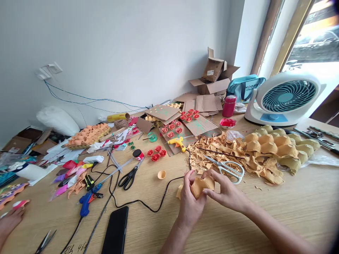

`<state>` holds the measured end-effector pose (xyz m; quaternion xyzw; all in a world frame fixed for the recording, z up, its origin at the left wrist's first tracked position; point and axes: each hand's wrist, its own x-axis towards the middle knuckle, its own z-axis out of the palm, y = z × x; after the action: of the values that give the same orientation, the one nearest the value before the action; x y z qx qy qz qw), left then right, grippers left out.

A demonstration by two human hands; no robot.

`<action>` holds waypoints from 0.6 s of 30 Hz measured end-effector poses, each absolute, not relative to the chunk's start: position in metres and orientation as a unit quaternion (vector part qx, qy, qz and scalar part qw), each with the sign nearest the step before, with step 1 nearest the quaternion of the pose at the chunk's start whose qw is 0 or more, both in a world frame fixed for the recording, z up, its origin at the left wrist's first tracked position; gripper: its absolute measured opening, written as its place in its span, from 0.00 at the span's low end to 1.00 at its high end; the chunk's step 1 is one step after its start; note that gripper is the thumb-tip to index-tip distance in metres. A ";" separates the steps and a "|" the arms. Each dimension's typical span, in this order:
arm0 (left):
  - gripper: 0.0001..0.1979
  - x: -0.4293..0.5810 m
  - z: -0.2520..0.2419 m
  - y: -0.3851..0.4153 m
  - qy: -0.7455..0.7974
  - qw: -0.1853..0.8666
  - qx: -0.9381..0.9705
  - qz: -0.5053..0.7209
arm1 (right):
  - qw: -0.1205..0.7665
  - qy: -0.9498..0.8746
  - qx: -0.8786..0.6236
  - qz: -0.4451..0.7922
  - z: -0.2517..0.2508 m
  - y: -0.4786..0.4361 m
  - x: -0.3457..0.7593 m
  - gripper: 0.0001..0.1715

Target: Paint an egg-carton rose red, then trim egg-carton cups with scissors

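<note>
Between my two hands is a piece of orange-tan egg carton (200,187), with a curved cup shape. My left hand (191,197) wraps its fingers around the left side of the piece. On the other side my right hand (222,190) pinches it, thumb in front and fingers on top. White-handled scissors (230,170) lie just behind my right hand, on a heap of torn carton scraps (212,150). A single cut carton cup (161,174) sits on the table to the left. Another small scrap (179,191) shows beside my left hand.
Egg trays (278,144) and a fan (286,98) stand at the right. A yellow glue gun (177,141), red paper roses (156,153) and black scissors (129,176) lie ahead. A black cable (137,201), phone (115,229) and blue glue gun (86,201) are left. Another person's hand (12,222) is far left.
</note>
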<state>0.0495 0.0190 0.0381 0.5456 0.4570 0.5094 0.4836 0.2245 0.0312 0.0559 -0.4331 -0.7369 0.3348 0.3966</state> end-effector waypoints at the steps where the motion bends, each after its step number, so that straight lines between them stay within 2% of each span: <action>1: 0.35 0.049 0.037 0.020 0.460 0.478 0.559 0.497 | 0.397 -0.733 -0.436 0.339 0.054 0.031 0.224 0.17; 6: 0.26 0.049 0.038 0.020 0.452 0.442 0.627 0.454 | 0.380 -0.724 -0.452 0.356 0.052 0.029 0.223 0.16; 11: 0.30 0.051 0.045 0.018 0.455 0.439 0.629 0.452 | 0.358 -0.745 -0.453 0.333 0.051 0.031 0.224 0.08; 18: 0.31 0.048 0.046 0.018 0.471 0.408 0.643 0.445 | 0.333 -0.734 -0.460 0.372 0.051 0.031 0.228 0.08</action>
<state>0.0480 0.0181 0.0463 0.6429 0.4713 0.4454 0.4077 0.2281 0.0313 0.0510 -0.4600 -0.7340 0.3724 0.3332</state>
